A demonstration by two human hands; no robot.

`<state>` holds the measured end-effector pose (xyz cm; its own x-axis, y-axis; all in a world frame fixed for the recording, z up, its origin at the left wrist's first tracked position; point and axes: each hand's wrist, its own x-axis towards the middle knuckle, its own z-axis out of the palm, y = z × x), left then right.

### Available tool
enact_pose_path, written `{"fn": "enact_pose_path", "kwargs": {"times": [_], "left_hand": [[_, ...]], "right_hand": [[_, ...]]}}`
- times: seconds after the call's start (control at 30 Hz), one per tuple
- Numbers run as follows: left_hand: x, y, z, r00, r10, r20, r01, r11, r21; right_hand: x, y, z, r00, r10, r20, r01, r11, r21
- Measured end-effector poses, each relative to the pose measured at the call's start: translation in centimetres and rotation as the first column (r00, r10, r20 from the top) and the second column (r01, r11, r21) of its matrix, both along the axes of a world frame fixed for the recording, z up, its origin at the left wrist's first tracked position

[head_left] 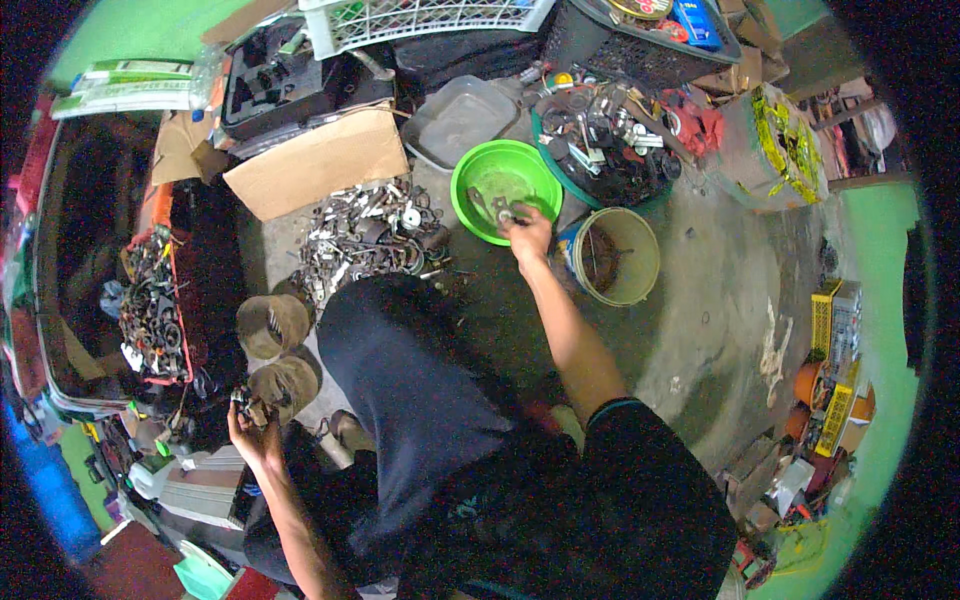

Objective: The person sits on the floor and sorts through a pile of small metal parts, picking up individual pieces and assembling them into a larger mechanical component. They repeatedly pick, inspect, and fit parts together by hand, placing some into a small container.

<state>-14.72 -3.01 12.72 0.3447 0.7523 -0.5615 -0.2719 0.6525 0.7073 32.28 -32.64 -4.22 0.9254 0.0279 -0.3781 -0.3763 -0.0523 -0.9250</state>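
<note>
My right hand (530,238) reaches over the near rim of the bright green basin (508,150), its fingers closed at a small dark piece too blurred to name. Inside the basin lie a few small metal parts (480,200). Out to the left, my left hand (257,440) is raised with its fingers curled round several small metal parts (255,408), next to two round open containers (272,327). Between my hands, a heap of mixed metal parts (370,235) is spread on the floor. My dark-clothed head and shoulder hide part of the floor below it.
Right of the basin stand an open bucket (645,255) and a dark green tub heaped with parts (610,140). A clear plastic tray (460,115) and a cardboard flap (310,165) lie beyond. A red crate of parts (155,310) is far left. Yellow crates (835,410) line the right wall.
</note>
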Motion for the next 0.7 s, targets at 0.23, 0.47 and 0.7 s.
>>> {"fn": "enact_pose_path", "kwargs": {"times": [0.23, 0.47, 0.7], "left_hand": [[0.8, -0.8, 1.0, 0.997, 0.048, -0.052, -0.048, 0.999, 0.0], [0.6, -1.0, 1.0, 0.989, 0.145, -0.035, -0.146, 0.989, -0.026], [2.5, -2.3, 6.2, 0.977, 0.187, -0.107, -0.191, 0.981, -0.032]], "right_hand": [[1.3, -0.6, 0.0, 0.994, 0.002, -0.106, -0.004, 1.0, -0.016], [-6.7, -3.1, -2.5, 0.998, 0.053, -0.046, -0.059, 0.989, -0.135], [-5.9, 7.4, 10.0, 0.967, 0.202, 0.153, -0.227, 0.96, 0.163]]}}
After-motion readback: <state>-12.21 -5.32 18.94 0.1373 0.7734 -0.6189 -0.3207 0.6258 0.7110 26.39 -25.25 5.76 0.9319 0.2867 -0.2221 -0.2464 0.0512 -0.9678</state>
